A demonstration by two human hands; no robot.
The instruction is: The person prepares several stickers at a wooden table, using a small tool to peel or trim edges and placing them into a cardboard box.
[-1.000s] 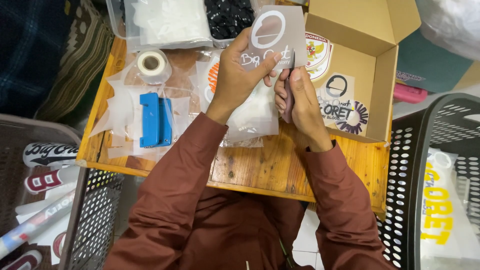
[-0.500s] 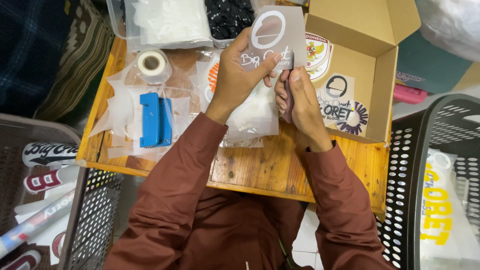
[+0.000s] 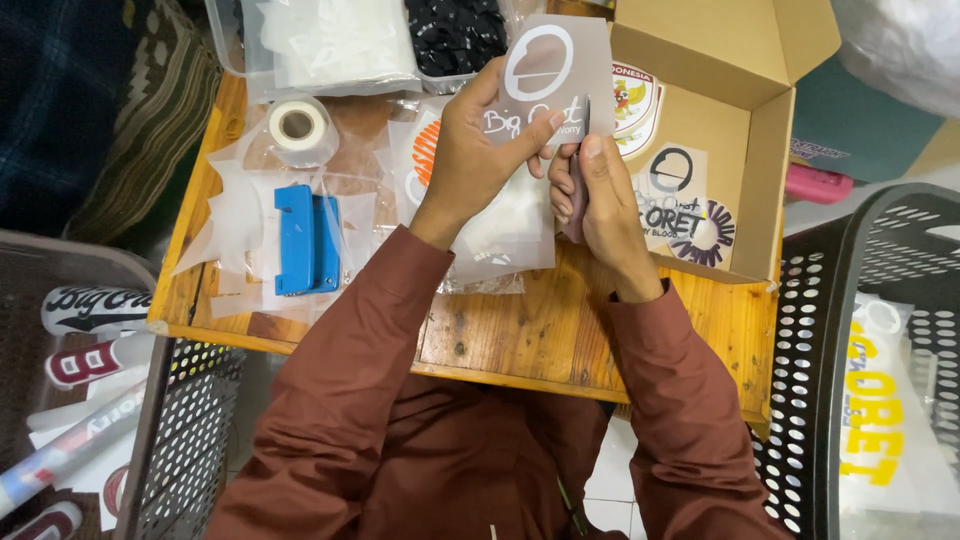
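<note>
Wooden worktop (image 3: 520, 335) carries a tape roll (image 3: 298, 127), a blue tool (image 3: 305, 240) and clear bags. Left hand (image 3: 480, 150) pinches a grey sticker sheet (image 3: 560, 75) above it; right hand (image 3: 600, 195) is closed on a thin tool, mostly hidden. Cardboard box (image 3: 740, 120) and black basket (image 3: 850, 300) sit rightward, cut off.

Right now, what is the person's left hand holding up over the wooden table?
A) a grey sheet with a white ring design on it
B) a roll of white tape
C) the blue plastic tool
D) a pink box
A: the left hand grips the grey sheet by its lower edge, while the tape roll and blue tool lie untouched on the table.
</note>
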